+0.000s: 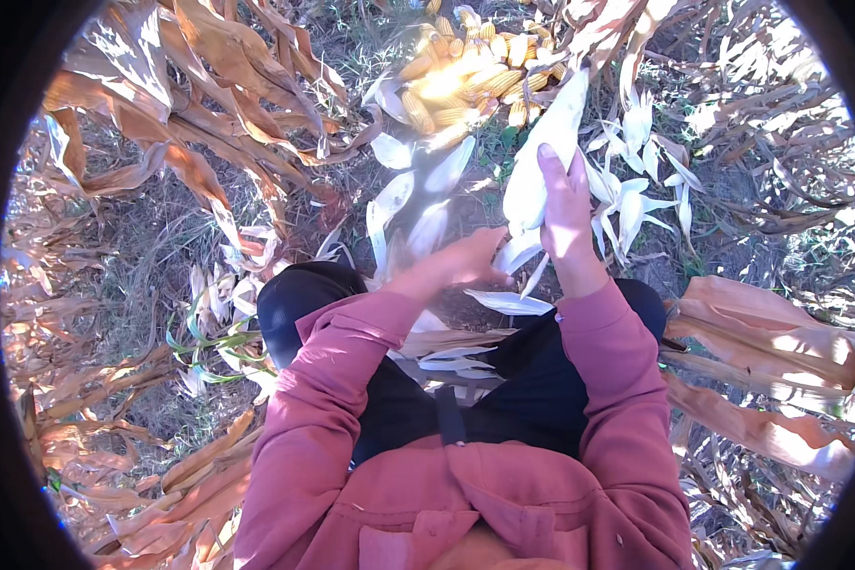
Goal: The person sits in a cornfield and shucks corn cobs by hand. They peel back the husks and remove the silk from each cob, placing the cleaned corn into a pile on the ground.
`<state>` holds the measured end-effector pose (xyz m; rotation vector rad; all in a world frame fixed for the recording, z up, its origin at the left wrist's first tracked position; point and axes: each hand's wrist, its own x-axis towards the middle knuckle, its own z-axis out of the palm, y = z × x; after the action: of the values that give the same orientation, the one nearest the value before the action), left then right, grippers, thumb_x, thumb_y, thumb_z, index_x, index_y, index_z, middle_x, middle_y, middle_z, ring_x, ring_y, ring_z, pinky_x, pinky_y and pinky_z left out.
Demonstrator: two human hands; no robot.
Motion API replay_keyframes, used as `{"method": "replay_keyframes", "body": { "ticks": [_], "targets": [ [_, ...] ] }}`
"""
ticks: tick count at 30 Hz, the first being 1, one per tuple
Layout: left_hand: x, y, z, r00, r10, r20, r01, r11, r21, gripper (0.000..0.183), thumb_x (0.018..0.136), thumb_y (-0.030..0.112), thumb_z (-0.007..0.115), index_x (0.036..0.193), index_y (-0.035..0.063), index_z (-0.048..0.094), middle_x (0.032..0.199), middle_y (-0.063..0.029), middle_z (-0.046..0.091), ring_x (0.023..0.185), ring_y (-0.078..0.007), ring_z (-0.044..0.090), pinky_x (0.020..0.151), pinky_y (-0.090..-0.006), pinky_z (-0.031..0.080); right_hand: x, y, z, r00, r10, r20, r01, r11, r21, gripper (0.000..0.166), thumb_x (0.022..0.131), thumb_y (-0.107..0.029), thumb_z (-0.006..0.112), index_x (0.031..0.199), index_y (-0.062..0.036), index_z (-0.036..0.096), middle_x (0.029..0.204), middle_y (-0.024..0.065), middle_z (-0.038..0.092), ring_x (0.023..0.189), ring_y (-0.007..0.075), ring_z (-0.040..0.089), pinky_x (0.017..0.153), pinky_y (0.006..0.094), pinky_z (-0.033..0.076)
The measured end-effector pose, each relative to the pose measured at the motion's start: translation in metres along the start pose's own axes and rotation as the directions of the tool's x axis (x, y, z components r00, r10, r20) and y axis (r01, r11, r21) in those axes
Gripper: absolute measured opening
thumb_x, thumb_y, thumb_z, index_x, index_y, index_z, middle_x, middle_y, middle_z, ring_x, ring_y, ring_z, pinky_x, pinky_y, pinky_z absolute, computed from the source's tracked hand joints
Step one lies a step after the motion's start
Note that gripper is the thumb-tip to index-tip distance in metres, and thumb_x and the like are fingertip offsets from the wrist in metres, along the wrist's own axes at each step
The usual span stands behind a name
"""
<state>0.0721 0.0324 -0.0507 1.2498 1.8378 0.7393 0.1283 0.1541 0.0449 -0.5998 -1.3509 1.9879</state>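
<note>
My right hand is closed around a corn ear in its pale husk, its tip pointing up and away from me. Just left of the ear's lower end is my left hand, its fingers reaching towards a husk leaf that hangs down there; whether they touch it I cannot tell. Beyond both hands, a pile of husked yellow corn cobs lies on the ground, part of it washed out by glare.
Loose husks lie right of my hands, and more husk leaves lie to the left. Dry corn stalks and leaves rise at the upper left; broad dry leaves reach in beside my right knee. A green plant grows near my left knee.
</note>
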Motion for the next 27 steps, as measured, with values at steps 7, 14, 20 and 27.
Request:
{"method": "replay_keyframes", "body": {
  "ticks": [7,14,20,27],
  "targets": [
    [-0.005,0.015,-0.061,0.851,-0.443,-0.281,-0.125,0.35,-0.928,0.041,0.092,0.03,0.046,0.115,-0.0032,0.052,0.107,-0.0135,0.059,0.096,-0.0198,0.057,0.083,-0.0307,0.043,-0.012,0.029,0.0,0.973,0.112,0.203,-0.01,0.894,-0.448,0.054,0.082,-0.027,0.067,0.116,0.005,0.042,0.103,0.0147,0.057,0.092,0.0176,0.057,0.077,0.0297,0.047],
    [-0.02,0.018,-0.058,0.886,-0.305,-0.35,-0.229,0.369,-0.901,0.03,0.089,0.024,0.058,0.11,0.0022,0.054,0.099,-0.0046,0.061,0.084,-0.0111,0.059,0.075,-0.0248,0.047,-0.03,0.03,0.007,0.905,-0.133,0.404,0.41,0.519,-0.75,0.052,0.073,-0.024,0.073,0.11,0.0017,0.048,0.096,0.0182,0.059,0.087,0.0321,0.06,0.078,0.0369,0.047],
    [-0.032,0.017,-0.071,0.882,-0.255,-0.396,-0.383,0.1,-0.918,0.02,0.091,0.013,0.054,0.107,0.001,0.054,0.099,-0.0073,0.062,0.092,-0.0163,0.061,0.082,-0.0312,0.05,-0.017,0.041,0.005,0.911,-0.126,0.393,0.344,0.757,-0.555,0.048,0.076,-0.023,0.073,0.11,0.0014,0.05,0.093,0.013,0.059,0.085,0.0225,0.06,0.079,0.0334,0.047],
    [-0.038,0.018,-0.08,0.856,-0.231,-0.463,-0.436,0.159,-0.886,0.02,0.092,0.014,0.052,0.107,0.0007,0.054,0.102,-0.0089,0.062,0.095,-0.0178,0.061,0.086,-0.031,0.049,-0.034,0.036,0.012,0.892,0.087,0.444,0.215,0.783,-0.584,0.043,0.075,-0.02,0.073,0.105,0.0011,0.051,0.09,0.0083,0.059,0.085,0.02,0.06,0.081,0.0306,0.047]
  ]
}}
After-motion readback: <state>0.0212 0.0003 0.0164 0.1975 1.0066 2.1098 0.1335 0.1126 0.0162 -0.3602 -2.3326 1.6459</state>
